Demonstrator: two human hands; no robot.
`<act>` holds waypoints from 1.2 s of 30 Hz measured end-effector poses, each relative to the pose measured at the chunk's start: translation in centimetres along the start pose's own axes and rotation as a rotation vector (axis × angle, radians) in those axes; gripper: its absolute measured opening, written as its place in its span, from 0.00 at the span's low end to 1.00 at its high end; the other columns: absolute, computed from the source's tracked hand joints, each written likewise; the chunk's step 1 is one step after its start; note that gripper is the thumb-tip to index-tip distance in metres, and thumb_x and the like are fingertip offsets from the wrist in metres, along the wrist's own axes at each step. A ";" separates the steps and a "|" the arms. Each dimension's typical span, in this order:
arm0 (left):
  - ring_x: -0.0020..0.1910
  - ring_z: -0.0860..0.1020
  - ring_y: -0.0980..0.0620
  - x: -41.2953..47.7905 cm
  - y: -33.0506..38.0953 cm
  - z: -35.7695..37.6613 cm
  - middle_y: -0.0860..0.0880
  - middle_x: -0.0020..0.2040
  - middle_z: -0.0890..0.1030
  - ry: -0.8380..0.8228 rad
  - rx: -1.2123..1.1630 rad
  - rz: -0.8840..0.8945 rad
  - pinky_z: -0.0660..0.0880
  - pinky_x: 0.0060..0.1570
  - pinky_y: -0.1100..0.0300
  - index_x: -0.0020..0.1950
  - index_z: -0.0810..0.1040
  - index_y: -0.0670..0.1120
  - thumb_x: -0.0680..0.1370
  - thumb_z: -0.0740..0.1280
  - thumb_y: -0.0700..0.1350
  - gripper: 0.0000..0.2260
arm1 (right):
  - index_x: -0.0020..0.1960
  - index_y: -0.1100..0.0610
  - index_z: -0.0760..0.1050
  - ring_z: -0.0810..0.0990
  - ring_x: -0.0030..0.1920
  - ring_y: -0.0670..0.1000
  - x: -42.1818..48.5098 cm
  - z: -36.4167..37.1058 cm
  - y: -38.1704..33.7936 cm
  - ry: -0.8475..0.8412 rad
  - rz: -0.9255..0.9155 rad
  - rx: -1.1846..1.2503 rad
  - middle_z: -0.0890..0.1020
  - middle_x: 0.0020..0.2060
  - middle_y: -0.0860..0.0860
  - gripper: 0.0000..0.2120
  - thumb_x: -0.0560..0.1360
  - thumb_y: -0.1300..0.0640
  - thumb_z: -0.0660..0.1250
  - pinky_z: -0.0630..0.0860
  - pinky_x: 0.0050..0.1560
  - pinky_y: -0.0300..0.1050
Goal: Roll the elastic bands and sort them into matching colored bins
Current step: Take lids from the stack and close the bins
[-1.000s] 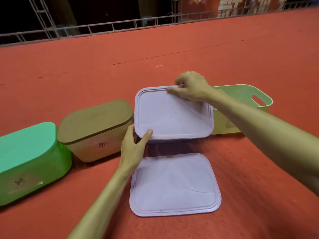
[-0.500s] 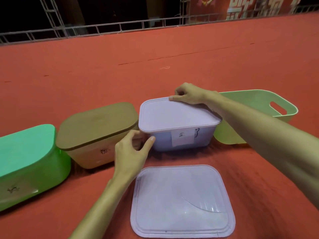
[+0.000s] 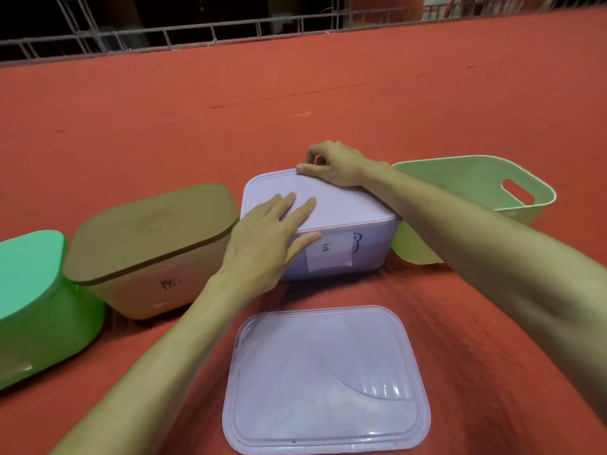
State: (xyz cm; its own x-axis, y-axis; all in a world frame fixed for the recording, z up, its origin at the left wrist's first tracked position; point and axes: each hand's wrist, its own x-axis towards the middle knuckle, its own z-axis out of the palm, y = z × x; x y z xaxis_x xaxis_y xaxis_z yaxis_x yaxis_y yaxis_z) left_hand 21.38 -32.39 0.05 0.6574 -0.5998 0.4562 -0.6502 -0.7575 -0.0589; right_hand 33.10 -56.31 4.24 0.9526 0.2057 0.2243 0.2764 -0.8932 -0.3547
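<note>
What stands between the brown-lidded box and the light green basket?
In the head view, the lilac box stands there, its lid on; the left hand lies flat on the lid, the right hand grips its far edge.

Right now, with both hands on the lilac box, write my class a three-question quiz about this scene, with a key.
1. True or false: the pale green plastic basket has a lid on it.
2. The loose lilac plastic lid lies: A) flat on the red carpet; B) inside the basket; C) in a hand.
3. Fill in: the left hand and the right hand both touch the lilac rectangular box's ___.

Key: 1 false; 2 A; 3 fitted lid.
</note>
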 end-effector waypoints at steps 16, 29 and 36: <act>0.78 0.67 0.41 0.5 1.0 0.1 0.44 0.78 0.70 -0.131 -0.077 -0.010 0.67 0.73 0.45 0.80 0.67 0.54 0.82 0.49 0.67 0.31 | 0.38 0.54 0.80 0.76 0.38 0.64 -1.3 -0.2 -0.5 0.008 0.021 -0.261 0.77 0.30 0.55 0.29 0.81 0.32 0.59 0.67 0.38 0.50; 0.69 0.70 0.55 -16.2 1.7 3.5 0.57 0.68 0.76 -0.082 -0.677 -0.620 0.65 0.73 0.52 0.70 0.76 0.52 0.78 0.63 0.64 0.25 | 0.68 0.53 0.74 0.69 0.71 0.54 -33.3 7.2 -10.0 -0.313 -0.314 -0.040 0.73 0.71 0.52 0.40 0.68 0.26 0.71 0.68 0.72 0.51; 0.61 0.76 0.67 -12.0 6.5 3.0 0.61 0.59 0.83 -0.182 -0.993 -0.583 0.71 0.68 0.59 0.62 0.81 0.55 0.81 0.70 0.56 0.12 | 0.45 0.54 0.71 0.77 0.42 0.60 -33.8 3.8 -8.7 -0.336 -0.462 -0.291 0.77 0.40 0.52 0.09 0.73 0.48 0.63 0.74 0.35 0.55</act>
State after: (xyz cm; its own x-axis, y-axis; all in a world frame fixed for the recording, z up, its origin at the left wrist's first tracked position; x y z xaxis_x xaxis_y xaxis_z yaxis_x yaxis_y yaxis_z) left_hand 10.38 -30.91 -8.43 0.9475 -0.3164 0.0459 -0.1906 -0.4438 0.8756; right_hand -1.01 -53.95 -3.73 0.7446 0.6673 -0.0180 0.6671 -0.7448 -0.0180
